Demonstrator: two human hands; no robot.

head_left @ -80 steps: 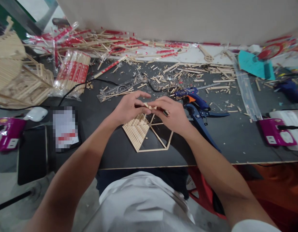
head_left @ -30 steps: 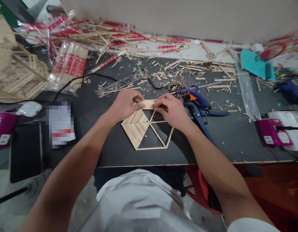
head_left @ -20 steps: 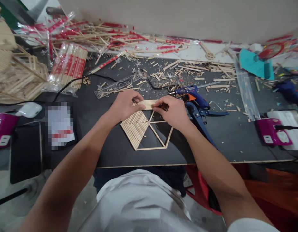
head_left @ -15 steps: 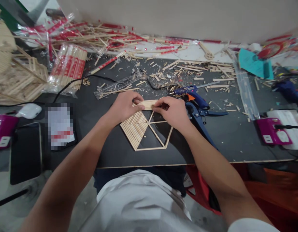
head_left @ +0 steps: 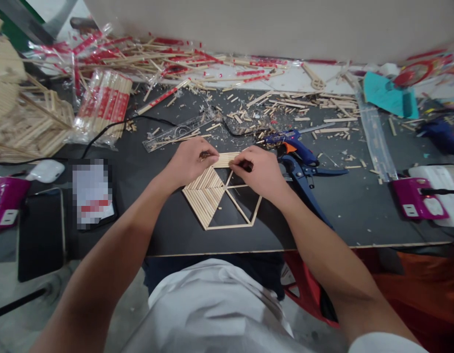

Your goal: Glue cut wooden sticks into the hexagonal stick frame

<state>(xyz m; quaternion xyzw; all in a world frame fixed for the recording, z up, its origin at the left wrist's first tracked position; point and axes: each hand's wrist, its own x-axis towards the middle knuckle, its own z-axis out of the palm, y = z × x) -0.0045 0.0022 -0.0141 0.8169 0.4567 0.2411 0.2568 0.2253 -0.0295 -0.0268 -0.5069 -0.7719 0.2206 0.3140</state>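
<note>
A hexagonal panel of thin wooden sticks point(head_left: 205, 198) lies flat on the dark table. Its two left triangles are filled with sticks laid side by side. The top triangle bears several parallel sticks point(head_left: 227, 159) along its outer edge, while the lower and right triangles show only bare frame. My left hand point(head_left: 193, 162) pinches the left end of a stick in that top row. At the row's right end, my right hand point(head_left: 261, 169) has thumb and finger closed on the same row; the fingertips partly hide the stick.
Right of my right hand lie a blue glue gun point(head_left: 302, 149) and a blue-handled cutter point(head_left: 300, 184). A clear ruler point(head_left: 178, 131) and wood scraps lie behind. Packed chopsticks point(head_left: 103, 100), a phone point(head_left: 40, 235) and a wooden lattice piece point(head_left: 42, 122) are at left; a purple power adapter point(head_left: 418, 198) at right.
My right hand has shifted slightly left along the top row of sticks. The left hand stays almost in place, its fingertips a little closer together. The panel has barely moved.
</note>
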